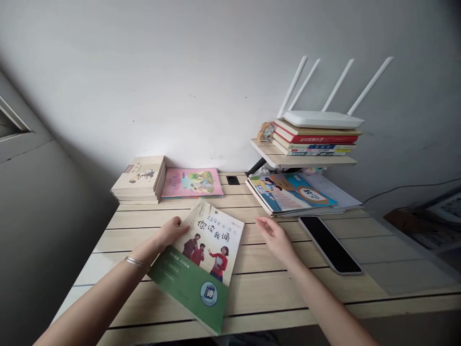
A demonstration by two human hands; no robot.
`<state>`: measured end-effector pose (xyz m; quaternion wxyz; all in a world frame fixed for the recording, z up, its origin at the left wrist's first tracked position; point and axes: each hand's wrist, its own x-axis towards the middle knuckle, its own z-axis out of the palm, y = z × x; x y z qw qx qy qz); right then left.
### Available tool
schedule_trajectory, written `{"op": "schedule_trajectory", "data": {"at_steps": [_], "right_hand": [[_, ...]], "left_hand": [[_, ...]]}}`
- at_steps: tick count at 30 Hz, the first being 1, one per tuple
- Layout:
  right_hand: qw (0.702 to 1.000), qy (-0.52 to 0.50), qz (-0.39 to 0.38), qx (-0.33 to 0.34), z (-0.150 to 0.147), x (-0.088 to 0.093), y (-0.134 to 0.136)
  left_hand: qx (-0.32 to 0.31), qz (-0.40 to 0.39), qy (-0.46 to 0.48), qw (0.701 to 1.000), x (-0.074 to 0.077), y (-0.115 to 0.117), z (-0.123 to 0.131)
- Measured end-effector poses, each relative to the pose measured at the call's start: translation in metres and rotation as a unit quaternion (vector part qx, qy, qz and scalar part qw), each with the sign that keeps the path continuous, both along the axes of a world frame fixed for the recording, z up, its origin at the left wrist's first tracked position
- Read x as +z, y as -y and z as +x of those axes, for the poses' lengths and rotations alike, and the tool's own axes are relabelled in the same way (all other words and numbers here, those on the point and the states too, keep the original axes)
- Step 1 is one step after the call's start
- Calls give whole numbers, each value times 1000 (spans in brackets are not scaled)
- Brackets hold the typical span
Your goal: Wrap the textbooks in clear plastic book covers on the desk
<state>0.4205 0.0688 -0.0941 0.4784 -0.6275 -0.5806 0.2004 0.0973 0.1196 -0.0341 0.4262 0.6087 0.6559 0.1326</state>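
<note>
A paperback book (pixel 201 269) with a cream and green cover lies tilted before me, over the front middle of the desk. My left hand (pixel 173 231) grips its left edge, thumb on the cover and the other fingers hidden beneath. To the right of the book, apart from it, is my right hand (pixel 274 235), its fingers loosely stretched and nothing in them. The nearest thing on that hand's other side is a dark-screened phone (pixel 329 244) lying on the desk.
Stacked beige books (pixel 139 178) and pink-covered books (pixel 192 182) sit at the back left of the wooden desk (pixel 126 307). At right, more books (pixel 291 192) lie under a raised shelf (pixel 273 154) bearing books and a white router (pixel 324 118). A black socket (pixel 233 180) is set between.
</note>
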Motion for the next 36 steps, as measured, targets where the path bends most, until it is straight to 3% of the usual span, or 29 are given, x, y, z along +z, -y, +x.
{"op": "schedule_trajectory", "data": {"at_steps": [2, 5, 12, 17, 28, 36], "right_hand": [[998, -56, -22, -10, -5, 1, -2], [996, -77, -36, -13, -12, 2, -4], [993, -87, -78, 18, -28, 3, -2], [988, -34, -142, 43, -42, 5, -3], [982, -12, -187, 24, -65, 1, -31], [980, -37, -194, 26, -61, -5, -33]], "left_hand": [[56, -23, 29, 998, -7, 12, -9], [67, -11, 16, 998, -13, 25, -18], [-17, 70, -110, 991, -16, 33, -22], [-68, 121, -182, 973, -15, 38, -19], [-50, 163, -221, 960, -15, 59, -9], [-65, 250, -305, 917, -23, 71, -4]]}}
